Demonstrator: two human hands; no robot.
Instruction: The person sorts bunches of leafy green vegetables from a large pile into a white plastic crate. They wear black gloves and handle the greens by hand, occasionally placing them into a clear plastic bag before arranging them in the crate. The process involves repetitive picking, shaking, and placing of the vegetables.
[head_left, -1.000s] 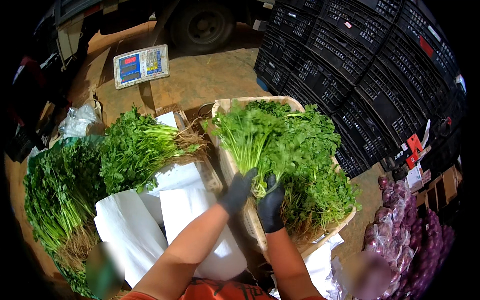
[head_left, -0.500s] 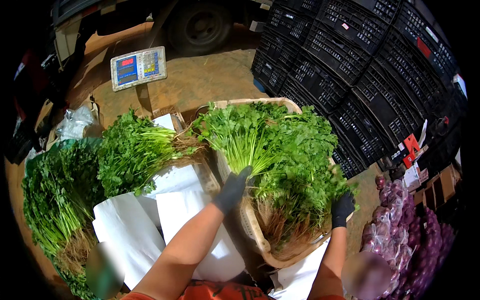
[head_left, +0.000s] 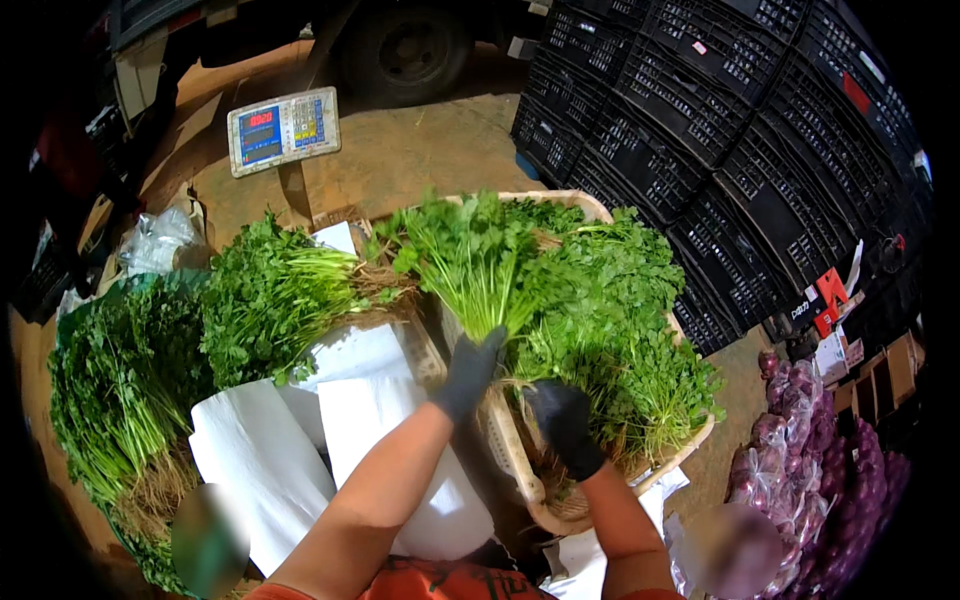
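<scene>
"So, what are the two hands doing?"

"Both are gloved. The left hand (head_left: 472,375) is gripping a leafy bunch (head_left: 470,270) low on its stems, fingers closing round it. The right hand (head_left: 562,415) is curling just beside the base of those stems — whether it's pinching anything, I can't tell."

"And where is the bunch?"

"It's hanging over the left part of the beige crate (head_left: 505,440), its leaves pointing away from the hands. More greens (head_left: 620,320) are filling the crate, mostly to its right."

"What's lying around that?"

"White sheets (head_left: 260,460) are lying left of the crate, and bagged onions (head_left: 780,450) are resting on the right. Beyond the sheets, a rooted pile (head_left: 275,290) is spreading leftward."

"Farther off?"

"A scale display (head_left: 284,132) is glowing red — black crates (head_left: 690,130) are towering at the right. Farthest, a truck wheel (head_left: 412,50) is standing in shadow."
</scene>
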